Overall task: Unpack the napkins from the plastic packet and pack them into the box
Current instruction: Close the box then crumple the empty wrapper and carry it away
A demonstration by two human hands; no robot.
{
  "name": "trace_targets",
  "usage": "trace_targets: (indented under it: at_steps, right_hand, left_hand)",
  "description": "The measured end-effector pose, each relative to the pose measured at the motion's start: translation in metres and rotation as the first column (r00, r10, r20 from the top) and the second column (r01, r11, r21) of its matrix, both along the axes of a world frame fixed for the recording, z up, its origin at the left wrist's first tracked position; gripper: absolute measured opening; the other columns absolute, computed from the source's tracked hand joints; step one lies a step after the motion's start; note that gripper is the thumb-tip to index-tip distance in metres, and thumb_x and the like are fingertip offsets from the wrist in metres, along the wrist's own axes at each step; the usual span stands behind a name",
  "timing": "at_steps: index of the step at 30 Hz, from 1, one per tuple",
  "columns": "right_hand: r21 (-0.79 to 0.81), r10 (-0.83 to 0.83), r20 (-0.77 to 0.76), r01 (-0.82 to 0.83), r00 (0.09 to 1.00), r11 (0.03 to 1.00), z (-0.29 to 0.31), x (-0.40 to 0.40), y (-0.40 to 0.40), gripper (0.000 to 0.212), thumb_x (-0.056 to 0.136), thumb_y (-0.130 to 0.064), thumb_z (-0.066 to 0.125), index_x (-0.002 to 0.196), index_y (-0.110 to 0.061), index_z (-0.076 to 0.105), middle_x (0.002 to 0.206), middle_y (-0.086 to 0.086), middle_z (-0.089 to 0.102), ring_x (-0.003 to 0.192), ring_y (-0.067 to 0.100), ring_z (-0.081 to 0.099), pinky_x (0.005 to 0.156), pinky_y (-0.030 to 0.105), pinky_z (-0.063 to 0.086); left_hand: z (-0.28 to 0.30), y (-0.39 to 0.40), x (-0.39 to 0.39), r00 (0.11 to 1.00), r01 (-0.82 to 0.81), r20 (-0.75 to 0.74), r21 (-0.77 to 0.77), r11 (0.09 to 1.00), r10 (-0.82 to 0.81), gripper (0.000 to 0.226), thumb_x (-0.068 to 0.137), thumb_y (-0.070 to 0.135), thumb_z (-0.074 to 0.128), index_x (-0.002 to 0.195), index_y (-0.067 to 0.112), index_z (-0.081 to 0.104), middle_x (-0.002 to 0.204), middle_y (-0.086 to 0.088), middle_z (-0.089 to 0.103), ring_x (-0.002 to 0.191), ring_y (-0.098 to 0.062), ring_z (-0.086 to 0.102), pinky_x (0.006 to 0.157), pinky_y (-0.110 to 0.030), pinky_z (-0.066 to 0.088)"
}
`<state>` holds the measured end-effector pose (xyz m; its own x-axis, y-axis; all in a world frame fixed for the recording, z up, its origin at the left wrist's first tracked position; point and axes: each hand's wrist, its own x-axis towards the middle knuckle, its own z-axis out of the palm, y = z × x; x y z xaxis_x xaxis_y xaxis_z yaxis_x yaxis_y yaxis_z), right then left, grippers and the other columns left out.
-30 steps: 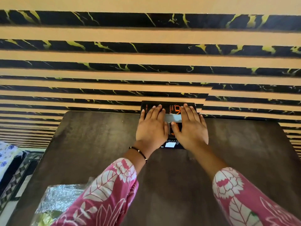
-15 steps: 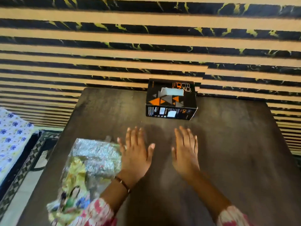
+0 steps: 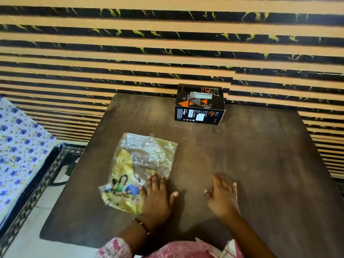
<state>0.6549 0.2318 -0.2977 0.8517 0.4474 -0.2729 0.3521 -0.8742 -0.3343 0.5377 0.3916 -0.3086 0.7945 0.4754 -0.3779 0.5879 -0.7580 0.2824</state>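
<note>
Dark wooden table [image 3: 260, 164] filling the middle of the view, its near edge hidden behind pink patterned sleeves [image 3: 167, 248] cut off at the bottom. Black box [image 3: 200, 105] with orange triangles far back near the table's rear edge, upright, just in front of the striped wall [image 3: 167, 43]; pale slot on top with something whitish in it, most likely a napkin, too small to confirm; lettering on top and front too blurred to read in full. Plastic packet [image 3: 141, 168] flat and crumpled on the left half of the table, well apart from the box; clear and silvery at its far end, yellow with small printed figures at its near end; contents not distinguishable through the glare, apparently flat. Left hand [image 3: 157, 196] palm down, fingers straight and slightly spread, thumb out to the right, little-finger side overlapping the packet's right near edge, touching or just above, hard to tell which; thin bracelet [image 3: 141, 225] at the wrist. Right hand [image 3: 222, 196] palm down over bare tabletop, fingers loosely spread, holding nothing, motion-blurred at the tips; contact with the table uncertain. At the far left, a blue-flowered cloth [image 3: 16, 146] over a dark patterned frame, cropped by the edge.
</note>
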Motion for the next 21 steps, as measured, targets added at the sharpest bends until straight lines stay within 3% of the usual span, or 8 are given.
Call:
trace_targets:
  at_steps: [3,6,10,12,14,17,19,21]
  right_hand:
    - [0.020,-0.029,-0.059,0.031,0.998,0.999,0.002,0.000,-0.004,0.061,0.092,-0.033,0.044,0.145,-0.019,0.019,0.154,0.003,0.024,0.142,0.020,0.019,0.116,0.044,0.003]
    - [0.057,-0.071,-0.117,0.079,0.991,0.995,0.000,0.003,-0.014,0.060,0.089,-0.030,0.050,0.143,-0.016,0.027,0.147,0.009,0.037,0.136,0.027,0.033,0.115,0.040,0.022]
    - [0.222,-0.045,-0.190,0.088,0.981,0.971,-0.003,0.001,-0.026,0.046,0.089,-0.019,0.053,0.134,-0.015,0.045,0.137,0.008,0.049,0.126,0.026,0.046,0.105,0.022,0.032]
    - [0.283,0.075,-0.259,0.001,0.963,0.959,0.000,-0.005,-0.024,0.039,0.088,-0.018,0.049,0.127,-0.017,0.053,0.129,0.001,0.052,0.126,0.021,0.048,0.095,0.003,0.026]
    - [0.320,0.180,-0.310,-0.075,0.933,0.944,-0.002,-0.012,-0.016,0.041,0.086,-0.018,0.046,0.126,-0.015,0.053,0.126,-0.004,0.047,0.128,0.019,0.043,0.093,-0.005,0.018]
    - [0.306,0.279,-0.301,-0.185,0.912,0.934,-0.010,-0.017,0.000,0.043,0.088,-0.003,0.049,0.130,-0.008,0.050,0.139,0.006,0.045,0.131,0.012,0.035,0.105,0.008,0.017]
    - [0.335,0.293,-0.303,-0.186,0.907,0.923,-0.013,-0.017,0.012,0.049,0.085,0.004,0.044,0.131,-0.009,0.050,0.142,0.009,0.044,0.134,0.016,0.035,0.111,0.019,0.022]
    - [0.381,0.293,-0.301,-0.168,0.907,0.909,-0.012,-0.018,0.021,0.051,0.083,0.009,0.042,0.130,-0.010,0.052,0.138,0.007,0.048,0.129,0.014,0.040,0.106,0.011,0.025]
  left_hand:
    - [0.005,-0.024,0.031,0.995,0.069,0.087,-0.203,0.977,-0.052,0.110,0.059,0.075,-0.005,0.147,0.013,0.015,0.157,-0.014,0.004,0.145,-0.030,0.000,0.115,-0.052,0.004]
    - [0.014,-0.028,0.047,0.960,0.129,0.278,-0.389,0.912,-0.017,0.104,0.071,0.081,0.008,0.146,0.010,0.019,0.156,-0.015,0.010,0.145,-0.030,0.004,0.119,-0.044,0.010]
    - [0.014,0.012,0.032,0.890,-0.076,0.431,-0.181,0.981,0.148,0.081,0.078,0.058,0.026,0.142,0.009,0.030,0.152,-0.018,0.023,0.142,-0.036,0.013,0.116,-0.049,0.015]
    - [0.006,0.036,0.017,0.887,-0.282,0.364,-0.061,0.957,0.284,0.077,0.081,0.050,0.040,0.141,0.003,0.028,0.148,-0.024,0.028,0.139,-0.042,0.019,0.113,-0.053,0.018]
    - [0.002,0.044,0.006,0.894,-0.374,0.239,-0.070,0.925,0.380,0.084,0.082,0.043,0.052,0.144,-0.001,0.016,0.146,-0.028,0.027,0.135,-0.044,0.024,0.111,-0.054,0.023]
    - [-0.003,0.027,-0.004,0.931,-0.223,0.252,-0.172,0.959,0.262,0.095,0.083,0.045,0.057,0.145,0.000,0.001,0.145,-0.028,0.029,0.130,-0.042,0.034,0.107,-0.047,0.033]
    - [-0.003,0.010,-0.004,0.960,-0.082,0.244,-0.220,0.972,0.137,0.104,0.079,0.060,0.055,0.146,0.004,-0.002,0.148,-0.021,0.027,0.133,-0.035,0.033,0.109,-0.042,0.034]
    - [-0.003,-0.003,0.001,0.976,0.050,0.216,-0.235,0.971,0.002,0.118,0.066,0.081,0.043,0.147,0.005,0.001,0.148,-0.015,0.027,0.134,-0.029,0.032,0.110,-0.037,0.033]
